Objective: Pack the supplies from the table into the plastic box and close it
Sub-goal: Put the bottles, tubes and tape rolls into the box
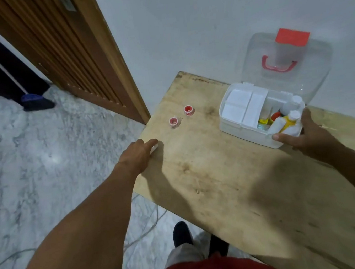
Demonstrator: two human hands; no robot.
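A white plastic box (239,126) stands open on the wooden table (230,172), its clear lid (310,78) with a red handle leaning back against the wall. Inside lie white packets and several bottles. My right hand (302,135) grips the box's near right corner, thumb on the front wall. My left hand (140,152) rests palm down at the table's left edge, over a small white item (155,148) that is mostly hidden. Two small red-and-white tape rolls (175,122) (189,110) lie just beyond my left hand.
The table stands against a pale wall. A wooden slatted door (74,64) is to the left. The marble floor (34,169) carries loose cables near my feet. A dark broom head lies at the far left.
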